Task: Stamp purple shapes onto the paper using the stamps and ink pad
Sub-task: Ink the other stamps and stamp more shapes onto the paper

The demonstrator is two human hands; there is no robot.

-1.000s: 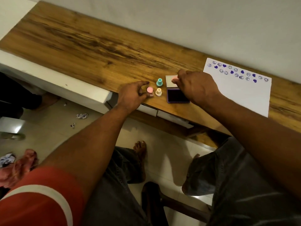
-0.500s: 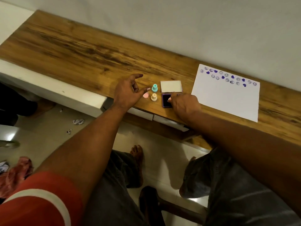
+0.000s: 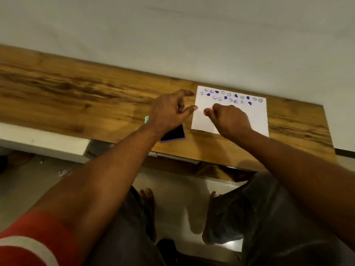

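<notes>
A white sheet of paper [image 3: 255,116] lies on the wooden desk, with rows of purple hearts and round faces along its far edge. My right hand [image 3: 228,120] hovers over the paper's left half, fingers pinched on a small pink stamp [image 3: 211,108] that barely shows. My left hand [image 3: 169,112] is at the paper's left edge, fingers apart, one fingertip touching the sheet. The open purple ink pad [image 3: 173,134] lies near the desk's front edge, partly under my left wrist. A teal stamp [image 3: 146,119] peeks out left of that wrist.
The wooden desk [image 3: 76,96] runs left along a pale wall [image 3: 172,35]. Below its front edge are my knees, bare feet and a tiled floor [image 3: 28,189] with scraps of paper. The ink pad's lid and the other stamps are hidden behind my left hand.
My right hand has gone from the ink pad to the paper with the pink stamp. My left hand has left the stamps and moved right to the paper's edge. The view shifted right.
</notes>
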